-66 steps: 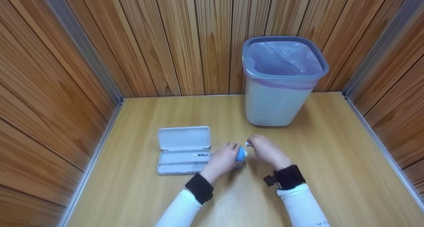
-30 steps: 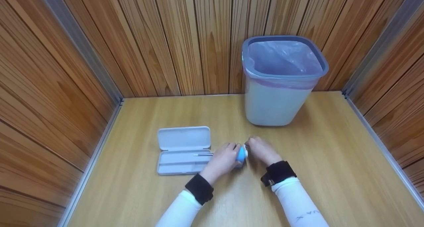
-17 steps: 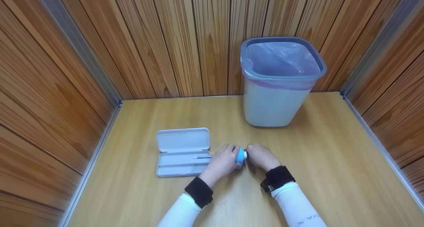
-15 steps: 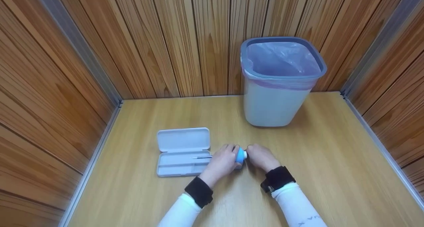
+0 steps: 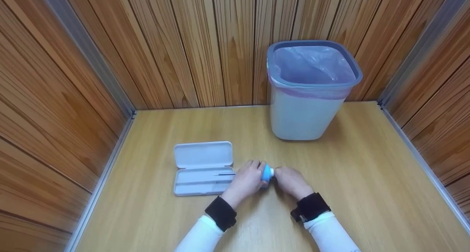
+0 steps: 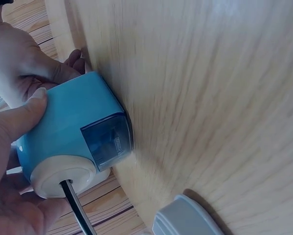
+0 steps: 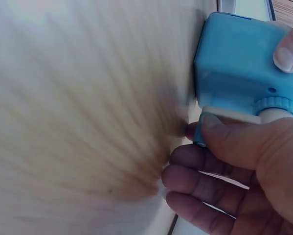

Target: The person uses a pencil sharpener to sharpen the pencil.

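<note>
My left hand (image 5: 249,178) grips a blue crank pencil sharpener (image 6: 73,117) that stands on the table beside the open pencil case. A dark pencil (image 6: 78,209) sticks out of the sharpener's round pale front; in the head view it extends left over the case. My right hand (image 5: 292,180) is at the sharpener's opposite end. There its thumb and index finger pinch the small blue knob (image 7: 199,133) of the pale crank arm (image 7: 229,115), while the other fingers curl loosely below. A see-through dark blue shavings drawer (image 6: 107,141) shows on the sharpener's side.
The light grey pencil case (image 5: 194,177) lies with its lid (image 5: 203,155) folded back, left of my hands. A lined waste bin (image 5: 308,112) stands behind them to the right. Wooden panel walls (image 5: 235,50) enclose the table (image 5: 154,134) at the back and sides.
My right hand has swung with the crank knob from the top of its circle down to a lower position. My left hand keeps its hold on the sharpener, and the pencil stays in it.
</note>
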A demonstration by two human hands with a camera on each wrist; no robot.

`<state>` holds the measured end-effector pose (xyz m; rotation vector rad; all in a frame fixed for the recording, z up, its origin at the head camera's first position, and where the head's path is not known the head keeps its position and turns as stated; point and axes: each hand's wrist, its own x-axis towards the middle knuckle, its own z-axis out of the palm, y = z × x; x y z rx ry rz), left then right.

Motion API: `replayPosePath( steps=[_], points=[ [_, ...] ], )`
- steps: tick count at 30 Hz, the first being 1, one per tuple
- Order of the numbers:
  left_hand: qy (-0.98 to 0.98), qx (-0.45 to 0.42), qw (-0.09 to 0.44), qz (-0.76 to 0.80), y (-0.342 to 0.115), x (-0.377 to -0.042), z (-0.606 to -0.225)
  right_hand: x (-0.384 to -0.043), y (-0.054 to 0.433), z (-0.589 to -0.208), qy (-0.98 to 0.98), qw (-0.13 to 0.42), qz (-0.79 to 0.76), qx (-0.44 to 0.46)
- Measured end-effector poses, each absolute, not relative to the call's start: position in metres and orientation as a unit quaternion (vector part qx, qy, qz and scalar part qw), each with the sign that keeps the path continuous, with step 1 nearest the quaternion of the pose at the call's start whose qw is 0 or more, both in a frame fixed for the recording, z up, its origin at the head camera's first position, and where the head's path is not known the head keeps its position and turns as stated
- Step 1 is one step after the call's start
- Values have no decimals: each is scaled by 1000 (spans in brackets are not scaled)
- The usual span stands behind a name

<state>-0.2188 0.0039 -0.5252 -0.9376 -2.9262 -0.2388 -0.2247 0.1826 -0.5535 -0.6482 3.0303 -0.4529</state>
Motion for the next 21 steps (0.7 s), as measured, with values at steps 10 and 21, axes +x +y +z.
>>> replayPosePath(
  steps=[10, 21],
  points=[
    [-951, -296, 35, -77, 4, -218, -526, -217, 182, -554, 963, -17, -145, -227],
    [-952, -296, 41, -69, 6, -217, -528, -210, 184, -554, 961, -21, -160, -223]
  ],
)
